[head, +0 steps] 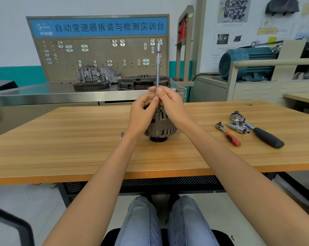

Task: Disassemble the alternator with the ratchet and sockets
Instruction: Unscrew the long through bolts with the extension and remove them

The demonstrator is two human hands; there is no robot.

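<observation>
Jeans-clad knees (166, 221) fill the foreground below a wood-grain desk (79, 150), where a seated person works on an alternator (160, 127) standing pulley-down near the middle of the desk. Behind the desk runs a steel bench backed by a pegboard (100, 57) with a blue sign in Chinese characters, and on that bench lie a grey metal housing (97, 74), a toothed ring gear (90, 86) and a dark clutch cover (143, 82). To the right stands a teal electric motor (246, 63) before a wall of posters. Both bare forearms reach forward to the top of the alternator. The left hand (143, 110) and the right hand (169, 103) both pinch a long extension bar (157, 75) that stands upright, its lower end at the alternator's top and a socket fitting at its upper end. On the desk well to the right lie a black-handled ratchet (263, 134), a smaller red-handled ratchet (229, 134) and a cluster of chrome sockets (238, 127) between them. A small metal piece (121, 134) rests just left of the left wrist.
</observation>
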